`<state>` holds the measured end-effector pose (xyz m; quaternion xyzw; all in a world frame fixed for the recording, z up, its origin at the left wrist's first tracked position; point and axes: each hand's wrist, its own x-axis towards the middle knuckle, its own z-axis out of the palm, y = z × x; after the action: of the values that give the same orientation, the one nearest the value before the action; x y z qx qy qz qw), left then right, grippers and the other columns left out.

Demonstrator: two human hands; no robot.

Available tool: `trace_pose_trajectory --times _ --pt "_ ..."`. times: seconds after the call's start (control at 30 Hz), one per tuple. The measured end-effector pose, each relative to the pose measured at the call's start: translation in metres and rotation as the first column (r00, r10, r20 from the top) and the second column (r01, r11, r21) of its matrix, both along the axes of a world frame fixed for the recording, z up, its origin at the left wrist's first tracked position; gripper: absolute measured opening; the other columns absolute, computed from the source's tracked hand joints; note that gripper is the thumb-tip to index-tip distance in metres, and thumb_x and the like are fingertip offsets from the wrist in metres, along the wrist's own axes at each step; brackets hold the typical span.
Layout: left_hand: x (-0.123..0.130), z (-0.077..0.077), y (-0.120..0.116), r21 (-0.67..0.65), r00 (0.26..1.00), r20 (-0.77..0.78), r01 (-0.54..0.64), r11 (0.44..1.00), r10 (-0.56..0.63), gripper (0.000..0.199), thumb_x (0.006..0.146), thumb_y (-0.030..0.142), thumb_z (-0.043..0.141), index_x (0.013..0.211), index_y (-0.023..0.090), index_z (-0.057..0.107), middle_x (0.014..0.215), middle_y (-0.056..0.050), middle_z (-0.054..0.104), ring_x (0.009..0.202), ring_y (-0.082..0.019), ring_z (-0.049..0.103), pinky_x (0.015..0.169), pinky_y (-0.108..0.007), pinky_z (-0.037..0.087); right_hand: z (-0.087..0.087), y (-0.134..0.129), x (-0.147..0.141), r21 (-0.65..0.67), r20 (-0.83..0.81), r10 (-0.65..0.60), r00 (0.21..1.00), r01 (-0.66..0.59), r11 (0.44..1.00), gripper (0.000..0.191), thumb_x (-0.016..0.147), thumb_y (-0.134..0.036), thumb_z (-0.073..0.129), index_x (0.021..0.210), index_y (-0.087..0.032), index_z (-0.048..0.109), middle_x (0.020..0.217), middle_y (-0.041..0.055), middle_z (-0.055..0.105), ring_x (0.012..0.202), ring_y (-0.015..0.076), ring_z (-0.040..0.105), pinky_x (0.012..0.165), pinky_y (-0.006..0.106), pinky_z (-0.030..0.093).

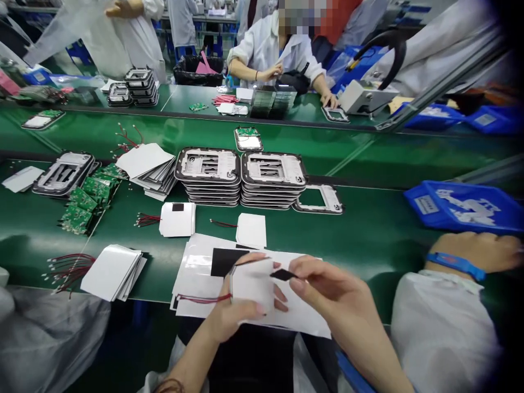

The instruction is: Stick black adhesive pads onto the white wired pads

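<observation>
My left hand (229, 319) grips a thin white panel (251, 286) by its edges, and dark red wires run out of its left side. Pinched between the thumb and fingers of my right hand (327, 284) is a small black square sticker (282, 274), close to the panel's right edge. I cannot tell if the sticker touches the panel. Beneath both hands lie white sheets (188, 273) bearing black squares. Just beyond are a single wired white panel (251, 229) and a small stack of white panels (177, 221), the top one carrying a black square.
Two stacks of plastic frames (208, 164) stand behind, with a loose frame (327, 199) on the right. To the left are green circuit boards (88, 199) and more wired panels (112, 273). A blue bin (466, 207) and a neighbour's arm (444, 316) are at right. Co-workers stand and sit opposite.
</observation>
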<state>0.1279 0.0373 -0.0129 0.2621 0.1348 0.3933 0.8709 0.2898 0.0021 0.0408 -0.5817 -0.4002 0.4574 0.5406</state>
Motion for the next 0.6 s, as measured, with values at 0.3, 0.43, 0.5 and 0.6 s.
trace_pose_trajectory --times 0.3,0.43,0.5,0.6 --pt "-0.013 0.035 -0.011 -0.123 0.998 -0.019 0.065 0.99 -0.068 0.058 0.072 0.016 0.068 0.127 0.031 0.055 0.125 -0.004 0.063 0.098 -0.027 0.066 0.087 -0.043 0.052 0.029 -0.015 -0.017 0.164 0.314 0.033 0.949 -0.089 0.982 0.015 0.083 -0.015 0.066 0.078 -0.029 0.069 0.071 -0.0002 0.065 0.07 0.0161 0.059 0.064 0.027 0.048" --pt "-0.017 0.036 -0.013 -0.334 0.993 -0.098 0.027 0.942 -0.063 0.073 0.066 0.011 0.064 0.135 0.03 0.046 0.129 -0.006 0.06 0.109 -0.029 0.062 0.093 -0.046 0.048 0.02 -0.012 -0.02 0.074 0.238 -0.033 0.971 0.015 0.997 0.042 0.083 -0.018 0.066 0.119 -0.038 0.056 0.069 -0.0044 0.062 0.063 0.014 0.053 0.062 0.027 0.048" --pt "-0.017 0.035 -0.013 -0.394 0.996 -0.067 0.031 0.918 -0.062 0.072 0.065 0.013 0.061 0.134 0.026 0.047 0.126 -0.008 0.062 0.108 -0.03 0.062 0.095 -0.048 0.047 0.018 -0.009 -0.022 -0.026 0.106 -0.061 0.993 0.064 0.998 0.059 0.081 -0.021 0.069 0.13 -0.038 0.042 0.066 -0.006 0.061 0.06 0.014 0.052 0.06 0.029 0.05" --pt "-0.014 0.034 -0.014 -0.357 0.998 -0.048 0.021 0.934 -0.041 0.058 0.071 0.023 0.063 0.127 0.021 0.053 0.109 -0.009 0.069 0.098 -0.031 0.066 0.091 -0.05 0.048 0.02 -0.006 -0.028 -0.173 -0.094 -0.102 0.99 0.084 0.981 0.055 0.076 -0.026 0.075 0.117 -0.034 0.039 0.066 -0.0061 0.063 0.053 0.0135 0.054 0.051 0.028 0.05"
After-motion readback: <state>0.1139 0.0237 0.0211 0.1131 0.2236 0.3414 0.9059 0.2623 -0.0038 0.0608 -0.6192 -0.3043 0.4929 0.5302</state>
